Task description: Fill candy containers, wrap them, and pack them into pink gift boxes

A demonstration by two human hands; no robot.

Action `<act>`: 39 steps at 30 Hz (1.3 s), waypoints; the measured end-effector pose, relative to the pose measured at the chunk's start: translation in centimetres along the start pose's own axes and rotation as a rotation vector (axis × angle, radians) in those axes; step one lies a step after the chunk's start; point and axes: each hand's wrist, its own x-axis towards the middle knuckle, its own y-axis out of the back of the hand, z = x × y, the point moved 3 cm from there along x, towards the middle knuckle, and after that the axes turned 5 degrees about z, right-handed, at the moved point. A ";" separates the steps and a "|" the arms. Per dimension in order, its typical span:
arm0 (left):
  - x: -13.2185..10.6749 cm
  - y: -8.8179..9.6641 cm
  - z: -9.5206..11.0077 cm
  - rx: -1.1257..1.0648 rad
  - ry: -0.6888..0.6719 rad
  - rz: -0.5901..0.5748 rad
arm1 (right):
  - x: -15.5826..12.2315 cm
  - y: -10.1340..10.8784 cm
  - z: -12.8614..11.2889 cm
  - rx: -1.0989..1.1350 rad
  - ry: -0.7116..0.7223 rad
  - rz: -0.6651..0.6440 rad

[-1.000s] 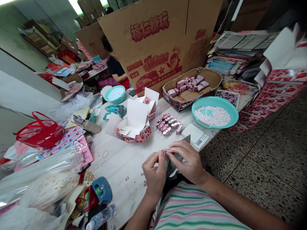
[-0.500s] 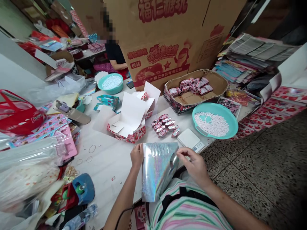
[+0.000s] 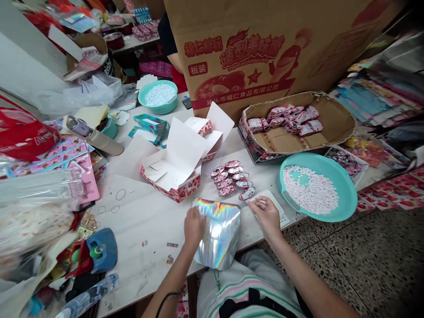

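Note:
A shiny silver holographic pouch [image 3: 220, 236] hangs over the front edge of the table, its top end on the tabletop. My left hand [image 3: 194, 227] is closed on its upper left side. Just off the pouch's upper right corner is my right hand [image 3: 266, 216], thumb and forefinger pinched together; whether anything thin is between them I cannot make out. Under that hand lies a white kitchen scale [image 3: 283, 215], partly covered. Several small pink wrapped candy packs [image 3: 232, 179] stand in rows behind the pouch. Left of them sits an open strawberry-print box [image 3: 179, 187] with white flaps.
A turquoise basin [image 3: 347, 194] of white candies stands at the right edge. Behind it is a cut-down carton [image 3: 251, 148] holding wrapped packs. One large cardboard box [image 3: 245, 95] blocks the back. Bags, a tumbler [image 3: 111, 143] and a blue tape dispenser [image 3: 106, 251] crowd the left.
The pouch has been lowered and flattened, its top now lying on the table. My right hand has moved away from its side toward the scale. The view has shifted downward and nearer the table.

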 end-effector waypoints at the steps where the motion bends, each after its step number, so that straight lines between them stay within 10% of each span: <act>1: -0.4 0.2 1.5 -0.130 -0.029 -0.007 | 0.4 -0.4 0.0 0.014 -0.019 -0.003; 9: 3.1 -2.3 9.5 -1.292 0.473 -0.302 | 2.4 -3.7 -0.3 0.068 -0.088 -0.106; 13: 5.8 -2.8 10.4 -1.501 0.574 -0.372 | 4.3 -4.5 -0.5 0.114 -0.107 -0.106; 29: 21.1 -7.2 11.5 -0.722 0.364 -0.132 | 18.7 -8.7 2.8 0.169 -0.012 0.089; 39: 23.9 -8.2 12.7 -0.150 0.267 -0.079 | 23.2 -9.9 5.5 0.028 0.083 0.175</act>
